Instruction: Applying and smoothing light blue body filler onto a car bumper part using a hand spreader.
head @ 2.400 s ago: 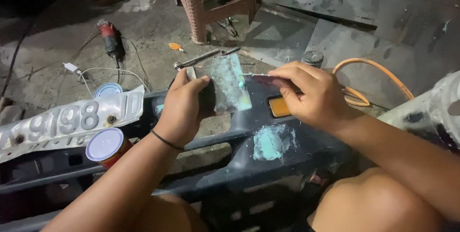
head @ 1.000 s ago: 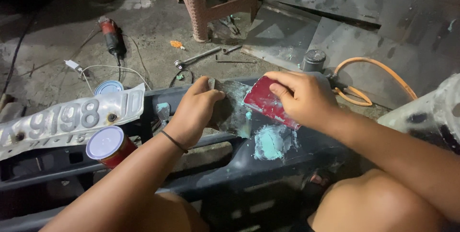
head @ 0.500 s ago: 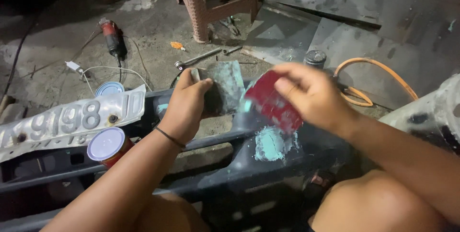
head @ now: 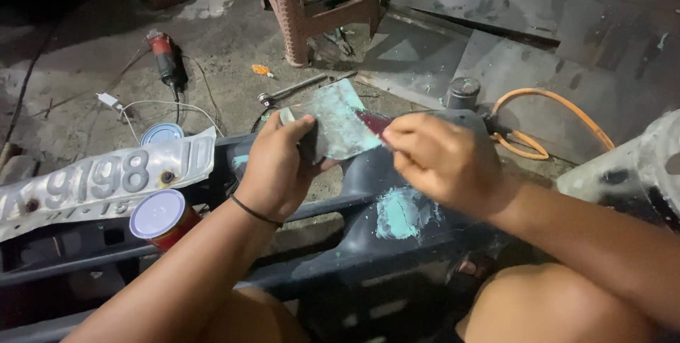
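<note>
One flat metal plate (head: 338, 125) smeared with green putty sits gripped in the left hand (head: 278, 166), long axis running away up-right, while the right hand (head: 440, 161) pinches one red spreader (head: 373, 122) against its far edge, two cans just left.

Left hand (head: 278, 166) holds putty-smeared mixing board (head: 340, 123); right hand (head: 443, 162) presses red spreader (head: 372, 122) against it, above dark bumper (head: 382, 258).

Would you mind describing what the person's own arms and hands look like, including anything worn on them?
Both forearms are bare, with no sleeves in view. The left hand has a thin dark band around its wrist, like a cord or elastic. The right hand wears nothing that shows: no glove, ring or watch. No glove on the left either.
</note>
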